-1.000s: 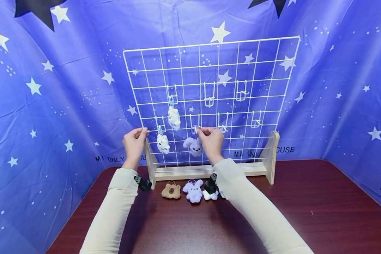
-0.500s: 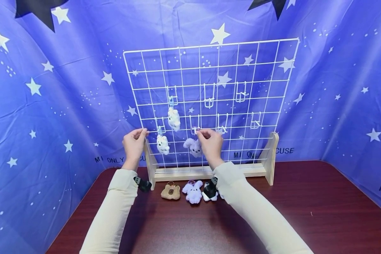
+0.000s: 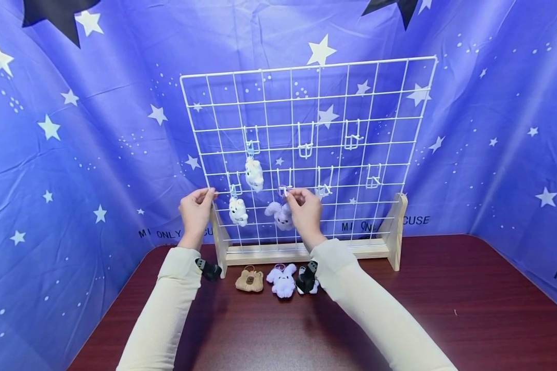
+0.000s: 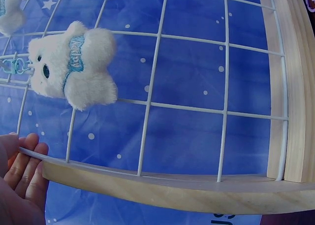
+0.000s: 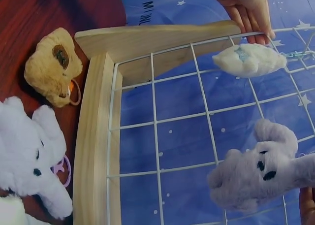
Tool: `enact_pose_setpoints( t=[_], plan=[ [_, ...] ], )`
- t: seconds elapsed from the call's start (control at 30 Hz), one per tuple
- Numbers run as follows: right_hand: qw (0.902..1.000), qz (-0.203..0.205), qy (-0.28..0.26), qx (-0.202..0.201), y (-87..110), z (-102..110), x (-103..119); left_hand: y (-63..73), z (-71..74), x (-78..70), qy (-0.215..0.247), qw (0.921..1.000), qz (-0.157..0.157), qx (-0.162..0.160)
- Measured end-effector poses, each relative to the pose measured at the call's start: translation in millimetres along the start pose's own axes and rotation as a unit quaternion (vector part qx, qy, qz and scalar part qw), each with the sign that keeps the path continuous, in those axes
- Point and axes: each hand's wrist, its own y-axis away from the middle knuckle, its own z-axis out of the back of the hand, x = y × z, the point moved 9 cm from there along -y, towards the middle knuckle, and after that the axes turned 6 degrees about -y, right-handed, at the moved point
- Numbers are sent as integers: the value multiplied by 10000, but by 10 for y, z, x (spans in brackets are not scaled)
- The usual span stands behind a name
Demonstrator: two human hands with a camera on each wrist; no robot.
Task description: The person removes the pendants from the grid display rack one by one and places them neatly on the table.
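Note:
A white wire grid [image 3: 308,66] stands in a wooden base. My left hand [image 3: 196,214] grips the grid's left edge wire, just above the wooden support; in the left wrist view its fingers [image 4: 30,173] curl around that wire. My right hand [image 3: 308,212] pinches the ring end of a lilac bunny plush keychain [image 3: 279,215] at a lower-row hook. Whether the ring sits over the hook is partly hidden by the fingers. In the right wrist view the bunny [image 5: 261,171] dangles in front of the grid. A white bear plush keychain [image 4: 74,67] hangs near my left hand.
Another white plush keychain [image 3: 254,174] hangs higher up. Several bare hooks [image 3: 352,140] are on the grid's right half. On the dark red table [image 3: 260,335] lie a brown bear plush [image 3: 249,281], a second lilac bunny [image 3: 283,282] and a white plush partly behind my right wrist camera [image 3: 308,278].
My right hand has shifted slightly left, and the lilac bunny has moved left with it. My left hand keeps its grip on the grid edge.

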Motion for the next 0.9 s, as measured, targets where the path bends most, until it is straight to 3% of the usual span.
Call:
enact_pose_setpoints(
  t=[0.23,0.9],
  plan=[
    [9994,10,-321,147,71,-3,36,9,11,0,-64,10000,30,-4],
    [9906,-442,-1182,530,275,128,115,5,5,5,-81,9999,81,0]
  ],
)
